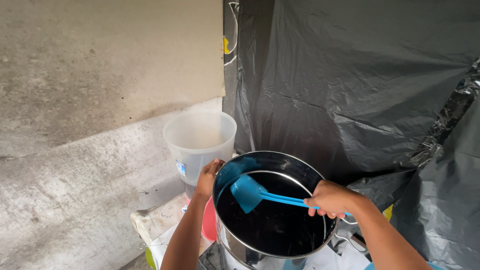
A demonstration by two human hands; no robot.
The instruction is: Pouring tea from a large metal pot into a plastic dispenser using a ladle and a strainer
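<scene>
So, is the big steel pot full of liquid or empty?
Not empty, not full. Dark liquid lies inside the steel pot, well below its rim. The blue ladle, held by the right hand, hangs above the surface.

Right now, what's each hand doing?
Left hand: gripping the pot rim.
Right hand: closed on the blue scoop handle.

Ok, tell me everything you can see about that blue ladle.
The blue ladle looks like plastic, with a deep rounded scoop and a long thin handle. The right hand grips the handle near its end, so the ladle lies nearly level across the steel pot, its scoop tipped inside above the dark liquid. The left hand holds the pot's rim, not the ladle.
</scene>
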